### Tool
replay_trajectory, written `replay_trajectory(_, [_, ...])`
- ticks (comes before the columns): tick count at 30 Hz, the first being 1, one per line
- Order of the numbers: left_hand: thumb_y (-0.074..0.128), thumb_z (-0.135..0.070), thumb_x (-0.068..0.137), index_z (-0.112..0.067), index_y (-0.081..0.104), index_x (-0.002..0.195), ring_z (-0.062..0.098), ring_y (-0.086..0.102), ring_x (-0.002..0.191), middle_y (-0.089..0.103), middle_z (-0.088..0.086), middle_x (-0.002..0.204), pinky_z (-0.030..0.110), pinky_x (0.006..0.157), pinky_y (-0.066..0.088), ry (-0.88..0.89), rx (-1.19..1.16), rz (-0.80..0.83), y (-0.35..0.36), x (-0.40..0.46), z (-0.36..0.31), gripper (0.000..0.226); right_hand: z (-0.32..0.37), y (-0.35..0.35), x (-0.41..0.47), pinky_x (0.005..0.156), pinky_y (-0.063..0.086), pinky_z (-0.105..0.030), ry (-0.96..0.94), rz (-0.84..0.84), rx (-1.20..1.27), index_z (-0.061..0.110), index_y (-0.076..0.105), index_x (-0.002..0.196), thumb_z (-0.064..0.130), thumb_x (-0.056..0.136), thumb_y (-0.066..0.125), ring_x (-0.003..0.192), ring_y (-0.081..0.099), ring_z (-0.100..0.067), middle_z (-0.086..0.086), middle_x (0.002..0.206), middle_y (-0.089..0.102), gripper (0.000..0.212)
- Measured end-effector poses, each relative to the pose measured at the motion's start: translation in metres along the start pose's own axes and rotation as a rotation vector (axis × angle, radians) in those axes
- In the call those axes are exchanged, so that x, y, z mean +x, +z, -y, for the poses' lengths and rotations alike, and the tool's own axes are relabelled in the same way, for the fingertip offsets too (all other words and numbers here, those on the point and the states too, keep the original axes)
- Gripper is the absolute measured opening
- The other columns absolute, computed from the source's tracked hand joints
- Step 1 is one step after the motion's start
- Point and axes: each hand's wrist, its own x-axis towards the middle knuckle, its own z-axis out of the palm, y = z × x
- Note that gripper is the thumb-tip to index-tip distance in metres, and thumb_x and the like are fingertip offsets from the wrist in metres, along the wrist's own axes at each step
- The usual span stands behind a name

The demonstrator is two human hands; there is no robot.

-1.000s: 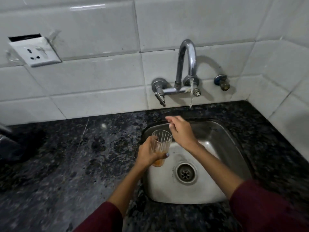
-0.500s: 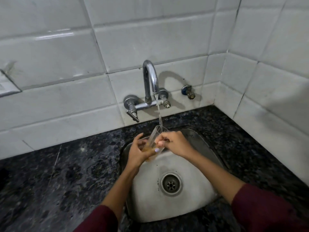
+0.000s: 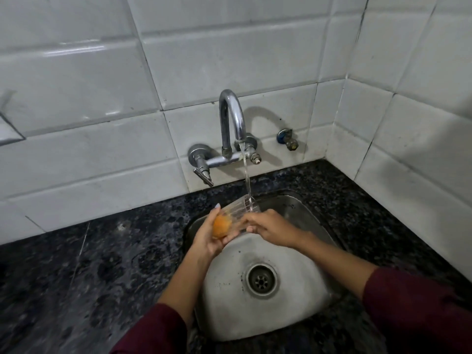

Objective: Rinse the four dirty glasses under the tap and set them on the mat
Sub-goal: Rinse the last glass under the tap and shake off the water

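Note:
A ribbed clear glass (image 3: 238,212) with orange residue at its base lies tilted over the steel sink (image 3: 301,310), its mouth under the water stream. My left hand (image 3: 209,236) grips the glass around its base. My right hand (image 3: 270,227) holds the glass near its rim, fingers curled against it. Water runs from the chrome tap (image 3: 231,123) onto the rim. No other glasses and no mat are in view.
Dark speckled granite counter (image 3: 89,277) surrounds the sink. White tiled walls meet in a corner at the right. A small brass valve (image 3: 287,139) sticks out of the wall right of the tap. The drain (image 3: 261,279) sits mid-sink.
The glass went from upright beside the stream to tilted with its mouth under the running water. My right hand moved onto the glass. The view shifted right and closer.

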Motion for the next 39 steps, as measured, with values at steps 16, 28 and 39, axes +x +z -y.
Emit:
replay_trajectory(16, [0.069,-0.035,0.083,-0.006,0.060,0.106,0.033,0.067,0.084,0.068,0.021,0.101,0.051,0.061,0.058,-0.003,-0.053,-0.075,-0.001,0.009,-0.015,0.038,0.001,0.001,0.014,0.107,0.036,-0.030,-0.181,0.120,-0.201,0.024,0.049,0.134,0.012,0.090,0.057,0.128,0.047,-0.014,-0.001,0.141,0.049,0.046])
replay_trajectory(28, [0.078,-0.039,0.066,-0.011,0.059,0.098,0.023,0.063,0.059,0.066,0.011,0.078,0.027,0.046,0.047,0.121,-0.054,0.016,-0.006,0.021,-0.010,0.045,0.028,0.022,0.007,0.087,0.050,-0.020,0.052,0.025,0.529,0.010,0.044,0.137,0.003,0.093,0.049,0.107,0.057,-0.006,-0.011,0.136,0.054,0.045])
replay_trajectory(39, [0.070,-0.031,0.072,-0.013,0.059,0.105,0.032,0.065,0.086,0.066,0.020,0.103,0.041,0.068,0.056,0.056,-0.099,0.147,0.003,0.011,-0.012,0.039,0.026,-0.004,0.020,0.075,0.054,-0.018,0.172,0.005,0.723,0.006,0.053,0.126,0.011,0.095,0.048,0.097,0.067,-0.022,-0.015,0.119,0.063,0.032])
